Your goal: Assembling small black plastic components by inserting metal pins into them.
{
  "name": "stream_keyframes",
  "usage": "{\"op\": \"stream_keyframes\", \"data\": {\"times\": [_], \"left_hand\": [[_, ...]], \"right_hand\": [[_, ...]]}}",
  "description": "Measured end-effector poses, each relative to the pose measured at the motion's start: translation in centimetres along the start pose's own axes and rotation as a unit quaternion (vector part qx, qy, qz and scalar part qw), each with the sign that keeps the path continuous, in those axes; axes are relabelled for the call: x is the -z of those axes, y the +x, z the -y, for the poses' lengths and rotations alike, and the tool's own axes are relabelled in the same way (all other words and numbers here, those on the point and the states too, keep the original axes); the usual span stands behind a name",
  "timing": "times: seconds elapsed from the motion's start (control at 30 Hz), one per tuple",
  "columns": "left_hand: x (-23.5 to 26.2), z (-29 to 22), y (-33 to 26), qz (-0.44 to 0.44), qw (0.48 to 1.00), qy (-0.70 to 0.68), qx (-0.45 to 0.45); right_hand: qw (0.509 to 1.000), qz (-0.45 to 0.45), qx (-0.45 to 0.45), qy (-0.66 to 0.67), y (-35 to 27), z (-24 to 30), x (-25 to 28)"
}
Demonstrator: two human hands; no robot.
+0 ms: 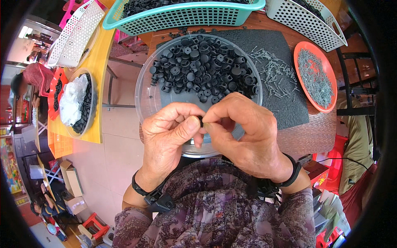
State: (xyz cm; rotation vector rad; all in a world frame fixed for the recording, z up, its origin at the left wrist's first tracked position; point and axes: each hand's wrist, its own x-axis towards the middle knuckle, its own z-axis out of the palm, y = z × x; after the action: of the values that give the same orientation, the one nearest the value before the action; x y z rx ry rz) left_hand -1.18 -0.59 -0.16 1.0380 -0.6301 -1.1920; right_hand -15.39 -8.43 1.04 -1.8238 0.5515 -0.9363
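Nearest, below the patterned shirt front (215, 198), both forearms angle inward, a dark strap (142, 188) on the left wrist and another on the right. A small black piece (201, 120) is held in front of the body, above the near part of a clear round tub (139, 99), presumably so that it stays in easy sight and anything dropped lands inside. The hands meet at this piece: the left hand (170, 130) pinches it between thumb and forefinger, thumb uppermost, while the right hand (245, 124) closes thumb and forefinger on its right side, wrist bent and knuckles raised. Whether the right fingertips hide anything else, I cannot tell.

Beyond, black parts (198, 68) heap toward the tub's far side, which seems to leave working room nearby. To the right, loose screws (273, 72) lie scattered on a dark mat (289, 113), probably spread for easy picking, with an orange-red bowl (326, 109) of more just beside it on the table (316, 138). Farthest, a teal basket (186, 17) of black parts stands behind the tub, likely as stock, with a white perforated basket (304, 27) to its right
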Motion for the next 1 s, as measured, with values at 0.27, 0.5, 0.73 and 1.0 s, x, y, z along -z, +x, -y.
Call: {"op": "stream_keyframes", "data": {"times": [0.27, 0.5, 0.73, 1.0], "left_hand": [[0.1, -1.2, 0.9, 0.012, 0.999, 0.024, -0.034], [1.3, -1.5, 1.5, 0.004, 0.999, 0.039, -0.031], [2.2, -1.5, 0.9, -0.028, 0.998, 0.053, -0.003], [2.3, -1.7, 0.2, -0.024, 0.999, 0.037, 0.003]], "right_hand": [[1.000, 0.003, -0.014, 0.021, 1.9, 0.1, 0.2], [0.997, 0.043, -0.050, 0.039, 2.6, -0.5, 0.7], [0.920, 0.193, 0.157, -0.304, 1.9, -2.9, 1.6], [0.889, 0.246, 0.204, -0.329, 2.2, -2.5, 1.0]]}}
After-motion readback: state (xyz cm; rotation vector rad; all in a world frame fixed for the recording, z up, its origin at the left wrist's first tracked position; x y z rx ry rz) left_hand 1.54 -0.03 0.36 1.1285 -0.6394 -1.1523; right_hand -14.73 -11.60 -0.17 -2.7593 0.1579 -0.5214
